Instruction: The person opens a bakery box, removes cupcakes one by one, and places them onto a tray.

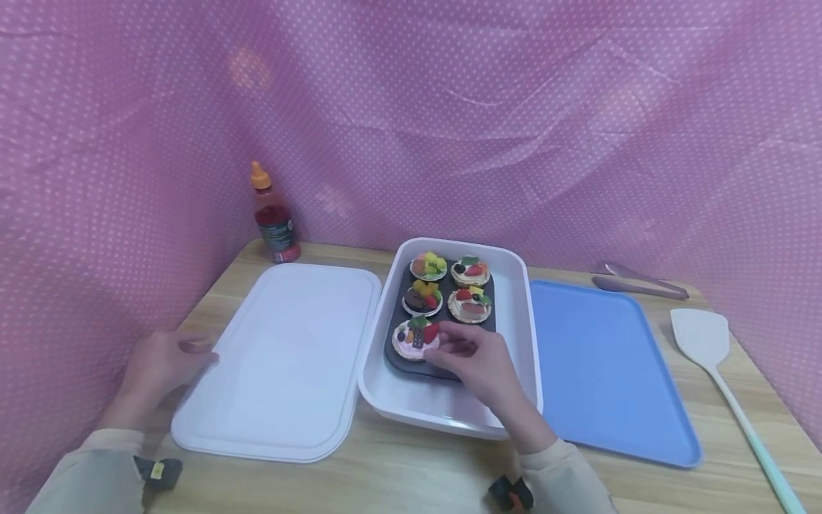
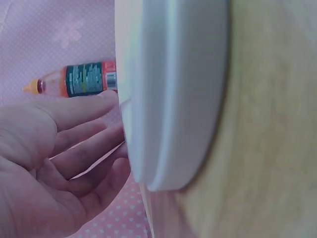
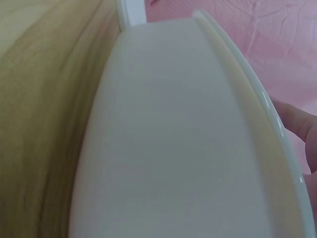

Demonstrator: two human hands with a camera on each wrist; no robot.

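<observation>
A small fruit tart (image 1: 411, 341) with pink cream, a strawberry and green leaves sits at the front left of a dark baking tray (image 1: 399, 364). My right hand (image 1: 478, 360) pinches its right edge between thumb and fingertips. The hand covers the tray's front right corner. Several other fruit tarts, one of them a chocolate tart (image 1: 420, 300), stand behind it. The dark tray lies inside a deep white tub (image 1: 514, 335). My left hand (image 1: 160, 364) rests at the left edge of a flat white lid (image 1: 276, 357), its fingers loosely bent and touching the rim.
A sauce bottle (image 1: 276, 227) with an orange cap stands at the back left. Right of the tub lies a blue tray (image 1: 604, 371). Beyond it are metal tongs (image 1: 642, 285) and a white spatula (image 1: 703, 339). A pink dotted cloth (image 1: 449, 128) hangs around the table.
</observation>
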